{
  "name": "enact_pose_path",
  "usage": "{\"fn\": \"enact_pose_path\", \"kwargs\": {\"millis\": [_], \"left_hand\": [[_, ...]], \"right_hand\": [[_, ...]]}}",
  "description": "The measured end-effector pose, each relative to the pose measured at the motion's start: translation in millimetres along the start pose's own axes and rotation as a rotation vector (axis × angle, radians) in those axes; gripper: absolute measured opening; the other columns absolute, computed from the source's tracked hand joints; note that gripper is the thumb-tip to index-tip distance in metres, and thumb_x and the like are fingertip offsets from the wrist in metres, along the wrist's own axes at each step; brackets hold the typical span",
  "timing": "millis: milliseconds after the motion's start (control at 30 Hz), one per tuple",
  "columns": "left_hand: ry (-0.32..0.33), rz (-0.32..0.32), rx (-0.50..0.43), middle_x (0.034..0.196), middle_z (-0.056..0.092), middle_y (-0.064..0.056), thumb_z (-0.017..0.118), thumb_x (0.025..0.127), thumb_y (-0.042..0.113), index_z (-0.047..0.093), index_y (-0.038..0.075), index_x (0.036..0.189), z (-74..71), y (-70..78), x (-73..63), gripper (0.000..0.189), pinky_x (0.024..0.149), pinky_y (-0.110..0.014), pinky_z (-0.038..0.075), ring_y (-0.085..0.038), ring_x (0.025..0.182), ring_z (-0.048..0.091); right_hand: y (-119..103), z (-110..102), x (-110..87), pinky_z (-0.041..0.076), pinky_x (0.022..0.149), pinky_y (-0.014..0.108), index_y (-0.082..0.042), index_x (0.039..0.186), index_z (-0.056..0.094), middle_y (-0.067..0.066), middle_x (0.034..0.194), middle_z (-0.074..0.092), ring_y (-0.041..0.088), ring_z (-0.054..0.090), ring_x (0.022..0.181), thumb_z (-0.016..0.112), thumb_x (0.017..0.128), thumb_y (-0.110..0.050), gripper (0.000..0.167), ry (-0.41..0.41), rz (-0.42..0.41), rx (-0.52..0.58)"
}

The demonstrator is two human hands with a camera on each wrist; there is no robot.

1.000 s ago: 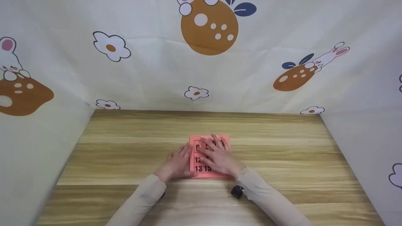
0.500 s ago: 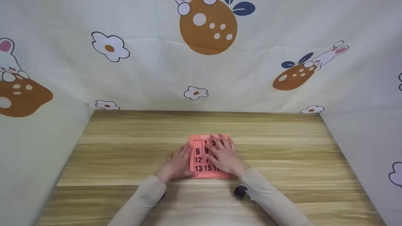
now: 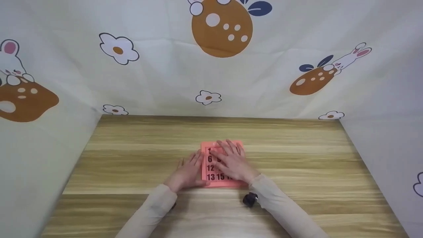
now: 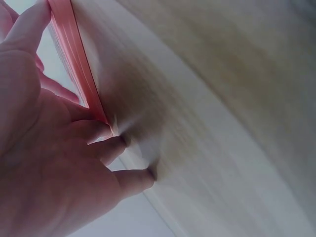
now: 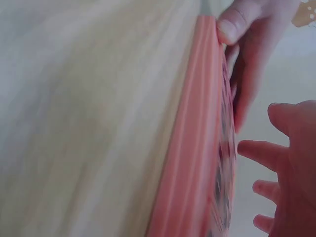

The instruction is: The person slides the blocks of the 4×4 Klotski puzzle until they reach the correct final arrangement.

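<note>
A pink sliding number puzzle (image 3: 209, 172) lies flat on the wooden table, black digits on its tiles. The tile 1 sits in its top left corner, above 6, 12 and 13. My left hand (image 3: 185, 173) steadies the left side, thumb over the near left corner and fingers extended along the edge. In the left wrist view, some fingertips of that hand touch the table beside the pink side wall (image 4: 81, 59). Spread over the tiles is my right hand (image 3: 233, 165), fingers mostly straight, hiding much of the middle and right. The right wrist view shows its fingers (image 5: 266, 154) above the number face.
The wooden table (image 3: 138, 142) extends around the puzzle. A pale cloth (image 3: 158, 72) printed with flowers, rabbits and orange shapes walls the back and sides. A small black device (image 3: 250, 199) is at the right wrist.
The tile 6 has slid down from the top left corner, and the tile 1 has then slid left into that corner. My right hand shifted right, then back left; the left hand stayed at the edge.
</note>
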State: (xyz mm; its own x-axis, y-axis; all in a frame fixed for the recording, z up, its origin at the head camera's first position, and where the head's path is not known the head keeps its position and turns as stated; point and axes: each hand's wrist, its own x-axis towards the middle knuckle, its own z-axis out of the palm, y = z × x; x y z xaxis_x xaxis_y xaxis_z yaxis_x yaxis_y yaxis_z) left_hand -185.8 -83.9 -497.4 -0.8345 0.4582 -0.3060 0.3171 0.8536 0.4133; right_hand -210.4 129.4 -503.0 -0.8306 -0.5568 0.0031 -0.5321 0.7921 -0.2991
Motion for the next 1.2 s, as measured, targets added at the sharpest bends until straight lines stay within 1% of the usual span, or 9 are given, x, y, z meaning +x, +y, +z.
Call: {"fn": "enact_pose_path", "kwargs": {"millis": [167, 267, 467, 633, 767, 867, 1000, 1067, 1200], "left_hand": [[-0.004, -0.011, -0.018, 0.16, 0.005, -0.015, 0.07, 0.082, 0.052, 0.012, 0.002, 0.154, 0.6, 0.3, 1.1, 0.105, 0.112, -0.062, 0.005, -0.036, 0.145, 0.007], [0.002, -0.008, -0.024, 0.16, 0.006, -0.015, 0.07, 0.082, 0.051, 0.011, 0.002, 0.154, 1.3, -0.3, 2.1, 0.105, 0.112, -0.061, 0.004, -0.035, 0.145, 0.007], [0.009, 0.001, -0.027, 0.16, 0.006, -0.016, 0.07, 0.082, 0.052, 0.011, 0.001, 0.154, 3.9, -2.7, 3.0, 0.106, 0.112, -0.062, 0.004, -0.036, 0.144, 0.008], [0.001, -0.009, -0.028, 0.16, 0.005, -0.015, 0.069, 0.082, 0.052, 0.01, 0.002, 0.154, 4.9, -2.8, 3.5, 0.106, 0.112, -0.062, 0.004, -0.036, 0.145, 0.007], [0.005, -0.009, -0.029, 0.16, 0.006, -0.015, 0.069, 0.082, 0.053, 0.011, 0.002, 0.154, 4.9, -1.7, 3.8, 0.106, 0.112, -0.062, 0.005, -0.035, 0.145, 0.008], [0.005, -0.009, -0.019, 0.16, 0.007, -0.015, 0.069, 0.082, 0.053, 0.011, 0.002, 0.154, 4.9, -1.0, 3.6, 0.106, 0.112, -0.062, 0.005, -0.035, 0.145, 0.008], [0.001, -0.019, -0.014, 0.16, 0.006, -0.014, 0.07, 0.081, 0.052, 0.011, 0.003, 0.154, 4.3, 0.0, 3.4, 0.106, 0.112, -0.061, 0.005, -0.035, 0.145, 0.007], [-0.005, -0.03, -0.009, 0.161, 0.005, -0.013, 0.07, 0.081, 0.052, 0.01, 0.003, 0.155, 4.0, 0.0, 3.9, 0.106, 0.112, -0.061, 0.005, -0.034, 0.145, 0.006], [-0.006, -0.034, -0.015, 0.161, 0.005, -0.013, 0.071, 0.081, 0.052, 0.01, 0.004, 0.155, 3.9, 0.4, 4.7, 0.107, 0.112, -0.061, 0.006, -0.034, 0.145, 0.006]], "right_hand": [[15.5, -5.3, -10.5, 0.007, 0.112, 0.061, -0.011, 0.139, 0.053, 0.018, 0.153, 0.029, 0.041, 0.019, 0.14, 0.045, 0.1, -0.042, 0.05, 0.101, 0.086, -0.045], [21.5, -5.3, -14.6, 0.009, 0.111, 0.062, -0.011, 0.136, 0.056, 0.02, 0.151, 0.031, 0.042, 0.02, 0.139, 0.048, 0.1, -0.04, 0.048, 0.129, 0.099, -0.061], [20.1, -0.5, -13.8, 0.008, 0.11, 0.064, -0.01, 0.139, 0.053, 0.02, 0.154, 0.026, 0.044, 0.017, 0.14, 0.051, 0.097, -0.043, 0.053, 0.08, 0.035, -0.028], [18.3, 3.6, -9.2, 0.004, 0.112, 0.061, -0.017, 0.146, 0.045, 0.017, 0.157, 0.02, 0.041, 0.013, 0.142, 0.047, 0.098, -0.05, 0.059, 0.01, 0.036, 0.002], [26.0, 1.6, -12.7, 0.004, 0.112, 0.062, -0.021, 0.147, 0.044, 0.015, 0.158, 0.018, 0.041, 0.014, 0.142, 0.047, 0.098, -0.049, 0.056, 0.032, 0.01, 0.038], [34.8, -4.2, -18.5, 0.006, 0.11, 0.064, -0.019, 0.14, 0.054, 0.015, 0.157, 0.023, 0.043, 0.017, 0.14, 0.052, 0.097, -0.043, 0.049, 0.093, -0.059, 0.075], [44.3, -11.4, -27.0, 0.006, 0.109, 0.066, -0.017, 0.117, 0.071, 0.013, 0.153, 0.032, 0.044, 0.021, 0.138, 0.062, 0.093, -0.035, 0.031, 0.137, -0.139, 0.101], [46.5, -12.5, -30.0, 0.006, 0.109, 0.065, -0.018, 0.112, 0.073, 0.011, 0.152, 0.034, 0.044, 0.021, 0.139, 0.062, 0.093, -0.033, 0.027, 0.127, -0.13, 0.104], [46.6, -11.2, -31.9, 0.005, 0.109, 0.065, -0.019, 0.131, 0.063, 0.012, 0.156, 0.027, 0.045, 0.015, 0.14, 0.051, 0.099, -0.036, 0.038, 0.061, -0.036, 0.081]]}}
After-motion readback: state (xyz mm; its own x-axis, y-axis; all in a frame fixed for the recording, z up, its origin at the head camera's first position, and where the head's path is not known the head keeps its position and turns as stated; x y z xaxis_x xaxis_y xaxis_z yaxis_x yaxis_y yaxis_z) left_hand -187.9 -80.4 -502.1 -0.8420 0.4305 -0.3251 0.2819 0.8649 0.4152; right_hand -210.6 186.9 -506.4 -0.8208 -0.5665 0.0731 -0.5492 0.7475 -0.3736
